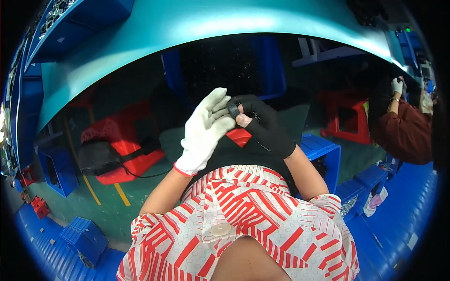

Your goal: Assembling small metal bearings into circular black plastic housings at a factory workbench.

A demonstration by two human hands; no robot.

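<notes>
Grip of right hand (270, 125) pinches 1 black piece (233, 110); whether left hand (201, 129) grips, I cannot tell.

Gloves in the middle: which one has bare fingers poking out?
The black glove on the right hand: a bare thumb and fingertip poke out. The white glove on the left hand covers its visible fingertips.
</notes>
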